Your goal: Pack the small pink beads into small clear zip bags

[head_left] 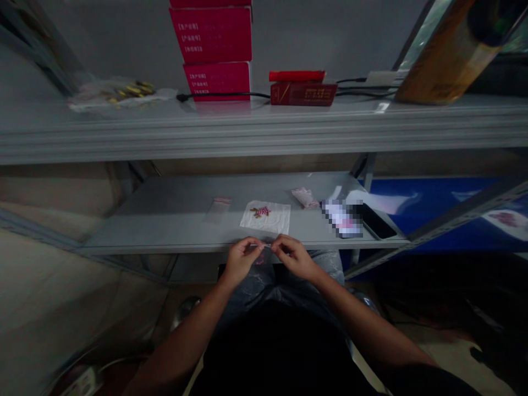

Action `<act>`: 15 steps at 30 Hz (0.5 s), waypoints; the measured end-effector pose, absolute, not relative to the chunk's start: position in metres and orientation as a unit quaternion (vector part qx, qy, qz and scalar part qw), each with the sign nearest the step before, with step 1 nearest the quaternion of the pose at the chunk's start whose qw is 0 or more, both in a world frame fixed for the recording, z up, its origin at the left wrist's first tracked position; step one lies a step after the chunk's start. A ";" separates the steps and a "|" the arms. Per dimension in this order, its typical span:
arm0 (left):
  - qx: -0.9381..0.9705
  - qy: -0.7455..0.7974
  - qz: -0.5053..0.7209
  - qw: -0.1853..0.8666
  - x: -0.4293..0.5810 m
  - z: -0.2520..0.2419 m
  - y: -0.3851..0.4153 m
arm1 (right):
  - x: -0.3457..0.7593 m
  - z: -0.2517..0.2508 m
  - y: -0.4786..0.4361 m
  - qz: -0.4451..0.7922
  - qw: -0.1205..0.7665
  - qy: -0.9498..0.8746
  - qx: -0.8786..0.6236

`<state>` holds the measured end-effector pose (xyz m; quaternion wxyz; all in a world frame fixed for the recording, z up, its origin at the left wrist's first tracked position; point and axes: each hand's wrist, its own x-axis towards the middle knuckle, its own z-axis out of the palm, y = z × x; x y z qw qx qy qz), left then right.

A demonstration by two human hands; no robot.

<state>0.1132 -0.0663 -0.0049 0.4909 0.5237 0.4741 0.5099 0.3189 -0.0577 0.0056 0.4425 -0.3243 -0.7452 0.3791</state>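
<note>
1. Lower shelf (165, 209): carries the materials, set out within reach of the hands. Work reads as under way. One small figure lies there looking formed, and a separate piece is in hand. How much remains cannot be judged from this view.
2. Left hand (243, 258) and right hand (296, 257): just beyond the shelf's near edge, above the lap. Each has thumb and forefinger brought together in a pinch, with the same thin strand between them; the fingertips of the two are near each other but apart.
3. White sheet (274, 220): flat on the shelf, slightly wrinkled, serving as a ground for the figure.
4. Bead bag (304, 198): right of the sheet, bulging with pale pink contents, so supply appears to be left.
5. Beaded figure (260, 212): on the sheet's far left part. Pink-and-white checked body, olive-gold projections; turtle-like in outline. Looks complete, though too small to confirm.
6. Pinkish patch (260, 258): just below the left fingertips; cannot tell whether it hangs from the strand.
7. Thin strand (267, 245): pale, short visible span, roughly level, apparently taut. Material unclear.
</note>
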 end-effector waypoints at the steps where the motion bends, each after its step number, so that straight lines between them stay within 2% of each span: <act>1: 0.521 0.474 0.513 0.492 0.112 -0.003 -0.066 | 0.319 0.006 -0.057 0.379 0.444 -0.745 -0.324; 15: 0.490 0.482 0.537 0.489 0.106 -0.007 -0.060 | 0.324 0.003 -0.052 0.392 0.449 -0.732 -0.331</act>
